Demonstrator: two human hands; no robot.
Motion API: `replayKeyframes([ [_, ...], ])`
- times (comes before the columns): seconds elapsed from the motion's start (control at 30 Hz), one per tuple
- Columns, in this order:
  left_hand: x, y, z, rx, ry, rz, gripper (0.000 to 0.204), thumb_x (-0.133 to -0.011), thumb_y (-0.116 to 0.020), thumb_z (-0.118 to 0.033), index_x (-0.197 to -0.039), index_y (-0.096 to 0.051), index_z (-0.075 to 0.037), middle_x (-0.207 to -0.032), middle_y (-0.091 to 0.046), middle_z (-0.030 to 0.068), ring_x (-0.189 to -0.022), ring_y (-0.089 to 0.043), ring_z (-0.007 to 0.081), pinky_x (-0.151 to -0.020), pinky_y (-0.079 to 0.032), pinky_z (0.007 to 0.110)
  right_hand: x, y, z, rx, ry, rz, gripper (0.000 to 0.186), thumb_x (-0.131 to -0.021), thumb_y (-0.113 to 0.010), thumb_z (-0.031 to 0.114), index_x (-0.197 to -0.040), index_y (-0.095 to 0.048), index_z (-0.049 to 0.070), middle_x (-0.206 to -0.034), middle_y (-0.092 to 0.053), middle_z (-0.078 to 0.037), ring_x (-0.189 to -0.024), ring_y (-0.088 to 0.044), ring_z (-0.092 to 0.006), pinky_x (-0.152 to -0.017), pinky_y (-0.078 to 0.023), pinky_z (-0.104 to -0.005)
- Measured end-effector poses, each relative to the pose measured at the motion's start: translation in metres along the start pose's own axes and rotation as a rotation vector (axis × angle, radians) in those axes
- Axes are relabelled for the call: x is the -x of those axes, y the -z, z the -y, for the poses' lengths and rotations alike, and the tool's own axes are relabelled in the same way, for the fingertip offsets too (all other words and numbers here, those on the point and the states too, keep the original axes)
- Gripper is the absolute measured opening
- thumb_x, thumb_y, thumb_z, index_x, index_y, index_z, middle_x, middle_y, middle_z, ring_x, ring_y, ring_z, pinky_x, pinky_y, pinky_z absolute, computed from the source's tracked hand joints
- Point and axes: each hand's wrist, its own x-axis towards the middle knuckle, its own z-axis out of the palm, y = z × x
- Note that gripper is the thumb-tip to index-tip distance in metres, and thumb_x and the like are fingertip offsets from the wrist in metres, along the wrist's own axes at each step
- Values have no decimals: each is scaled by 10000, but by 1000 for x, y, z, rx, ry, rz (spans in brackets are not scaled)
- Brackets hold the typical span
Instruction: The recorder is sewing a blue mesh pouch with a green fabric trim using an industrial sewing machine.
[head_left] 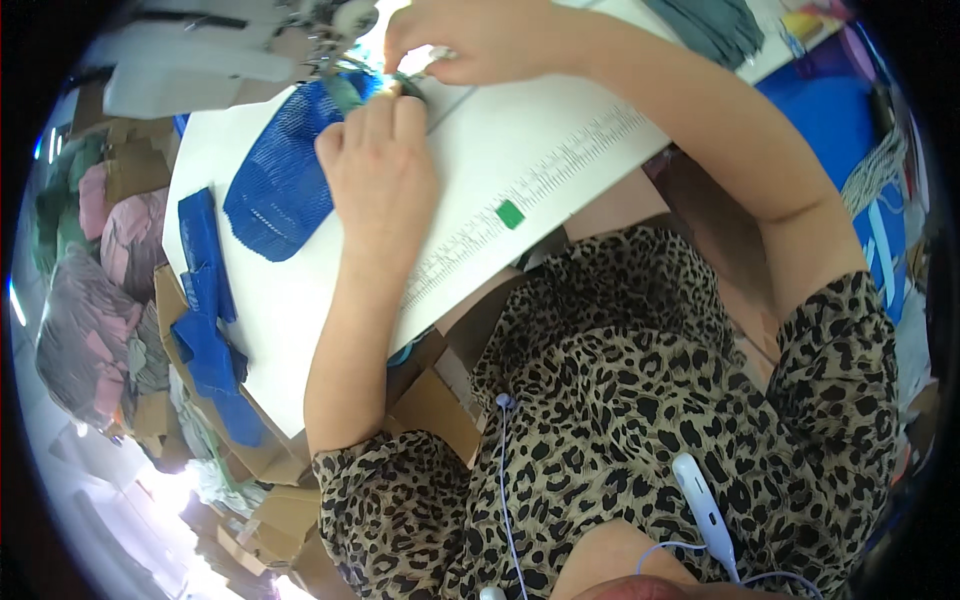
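You are in a sewing workshop.
At the far left of your white, ruler-printed table (290, 330) is a white sewing machine (185, 78); left of the table, translucent plastic bags (75, 325) and brown cardboard boxes (285, 520).

A hand could slide over the bare strip of white tabletop (290, 335) left of centre, between the left forearm (350, 330) and the blue strips (205, 280) along the table's left edge. Another lane opens mid-frame above the printed ruler scale (575, 160), until the right forearm (680, 110) bars it at upper right. Upper left, I see the sewing machine (200, 75) blocking passage, blue mesh (280, 175) and the left hand (385, 175) crowding its near side.
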Motion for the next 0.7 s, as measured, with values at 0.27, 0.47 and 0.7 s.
replayKeyframes([
  [0.27, 3, 16, -12, 79, 48, 74, 218, -792, -576, -36, -1004, -599, -81, -1040, -634, 41, -960, -593, 195, -886, -390, 392, -7, -39, -50, -515, 333, 22, 351, -794, -594, -16, -1114, -697, 88, -1161, -666, -81, -1089, -587, -273, -949, -462, -376],
  [0.47, 2, 22, -18, 84, 25, -127, 104, -767, -590, -79, -864, -556, -68, -842, -547, 52, -804, -542, 193, -823, -401, 368, -1, -24, -51, -370, 487, -80, 396, -770, -539, -75, -1076, -699, 119, -1183, -669, -26, -1039, -614, -255, -909, -482, -368],
  [0.7, -1, 31, -22, 167, 105, -127, 212, -782, -593, -38, -993, -609, -57, -913, -567, 38, -850, -549, 180, -846, -378, 370, 15, -18, -44, -264, 456, -148, 298, -745, -583, -65, -968, -704, 92, -1134, -654, 10, -1111, -568, -207, -973, -448, -361],
])
